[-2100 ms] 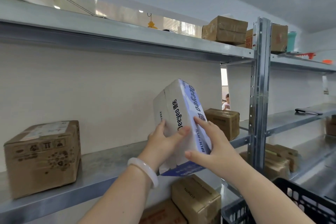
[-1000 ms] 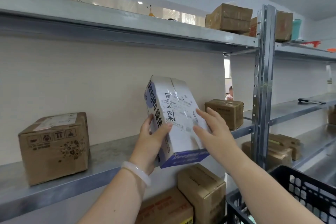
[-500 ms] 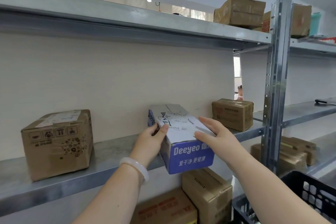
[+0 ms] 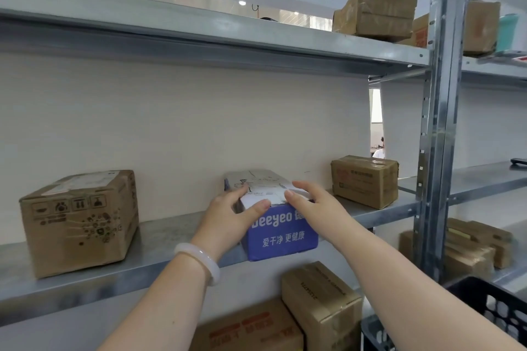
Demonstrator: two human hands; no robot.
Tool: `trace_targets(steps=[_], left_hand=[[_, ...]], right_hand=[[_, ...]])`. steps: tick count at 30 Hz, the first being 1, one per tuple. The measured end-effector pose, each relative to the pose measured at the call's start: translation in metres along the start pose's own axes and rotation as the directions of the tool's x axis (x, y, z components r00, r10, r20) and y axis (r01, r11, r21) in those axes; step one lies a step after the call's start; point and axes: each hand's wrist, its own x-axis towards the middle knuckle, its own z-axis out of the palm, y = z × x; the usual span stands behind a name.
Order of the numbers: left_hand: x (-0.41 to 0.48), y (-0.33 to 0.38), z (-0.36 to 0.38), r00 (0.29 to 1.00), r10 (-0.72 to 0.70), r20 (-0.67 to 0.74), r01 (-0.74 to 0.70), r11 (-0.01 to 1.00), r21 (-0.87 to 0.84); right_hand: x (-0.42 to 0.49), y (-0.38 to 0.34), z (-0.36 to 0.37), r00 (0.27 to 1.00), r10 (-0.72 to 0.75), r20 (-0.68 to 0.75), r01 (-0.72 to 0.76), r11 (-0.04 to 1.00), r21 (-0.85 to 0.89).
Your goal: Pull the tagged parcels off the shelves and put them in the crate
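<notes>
A white and blue Deeyeo box lies flat on the middle metal shelf, its blue end facing me and slightly over the front edge. My left hand grips its left front corner, thumb across the top edge. My right hand lies on its right top edge with the fingers bent over it. The black plastic crate shows at the bottom right, below my right forearm.
A brown carton with a label sits at the shelf's left and a smaller taped one at its right. More cartons stand on the shelf below and others on top. A steel upright divides the bays.
The box was held up tilted in front of the shelf and turned over; now both hands have lowered it flat onto the middle shelf. The view has shifted left and closer.
</notes>
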Motion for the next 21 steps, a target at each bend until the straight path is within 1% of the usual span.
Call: trace_targets(steps=[2,4,6,8,11,14,17,21], left_hand=[[0.0,0.003,0.003,0.996,0.047,-0.073,-0.034,0.986,0.166],[-0.002,0.015,0.009,0.982,0.132,-0.139,-0.083,0.947,0.312],[-0.006,0.035,0.02,0.955,0.254,-0.155,-0.168,0.891,0.423],[-0.011,0.058,0.037,0.921,0.374,-0.112,-0.277,0.827,0.489],[-0.016,0.084,0.072,0.869,0.495,-0.017,-0.431,0.772,0.466],[-0.012,0.099,0.114,0.85,0.523,0.07,-0.505,0.77,0.39],[0.0,0.107,0.154,0.867,0.477,0.142,-0.497,0.808,0.317],[0.023,0.097,0.196,0.908,0.367,0.202,-0.413,0.864,0.288]], right_hand=[[0.001,0.002,-0.008,0.999,-0.022,0.025,0.022,1.0,-0.012],[0.002,0.004,-0.018,0.997,-0.073,0.013,0.074,0.997,-0.026],[0.005,0.009,-0.034,0.988,-0.139,-0.061,0.136,0.989,-0.061],[0.007,0.015,-0.054,0.967,-0.2,-0.159,0.191,0.979,-0.071],[0.005,0.027,-0.089,0.939,-0.249,-0.236,0.251,0.968,-0.022],[0.002,0.041,-0.124,0.921,-0.282,-0.267,0.274,0.959,-0.066],[-0.002,0.059,-0.156,0.908,-0.274,-0.316,0.246,0.961,-0.125],[-0.001,0.099,-0.175,0.904,-0.166,-0.394,0.104,0.979,-0.175]])
